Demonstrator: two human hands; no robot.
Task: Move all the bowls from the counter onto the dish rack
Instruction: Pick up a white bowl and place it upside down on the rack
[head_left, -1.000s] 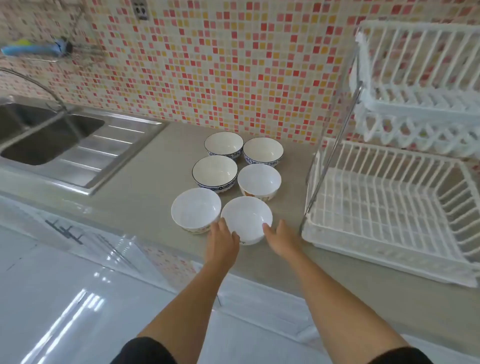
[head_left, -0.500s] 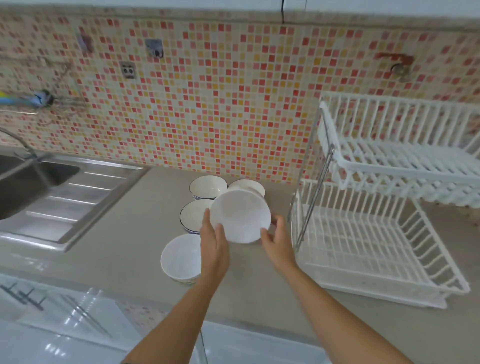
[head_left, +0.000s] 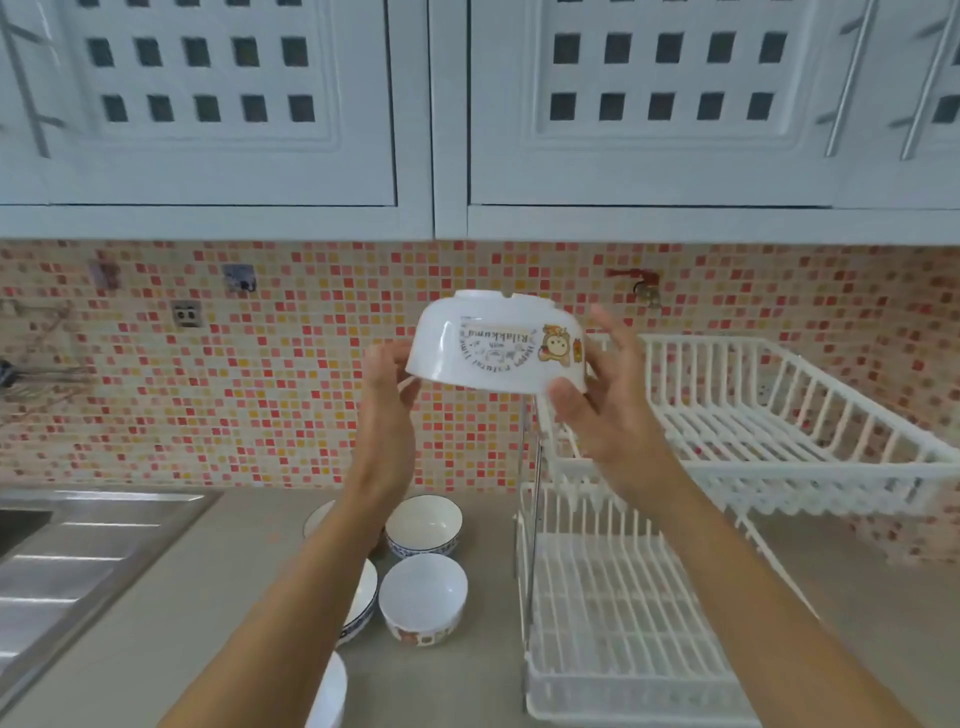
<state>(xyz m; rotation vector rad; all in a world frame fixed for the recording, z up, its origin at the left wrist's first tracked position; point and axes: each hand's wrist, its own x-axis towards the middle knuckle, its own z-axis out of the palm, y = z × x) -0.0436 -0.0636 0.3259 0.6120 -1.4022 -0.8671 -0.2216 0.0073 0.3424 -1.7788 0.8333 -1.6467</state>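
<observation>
White bowl (head_left: 496, 343) reading "Rilakkuma", inverted, held between left hand (head_left: 387, 374) and right hand (head_left: 597, 400).

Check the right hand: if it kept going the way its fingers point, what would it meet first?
The right hand points up and away, its fingers on the upturned bowl. Past the bowl, likely the tiled wall; depth is unclear.

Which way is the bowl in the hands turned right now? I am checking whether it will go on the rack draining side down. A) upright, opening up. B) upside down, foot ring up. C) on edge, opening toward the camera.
B: the cartoon-printed white bowl, held between the left hand and right hand, shows its foot ring on top and its lettering inverted.
</observation>
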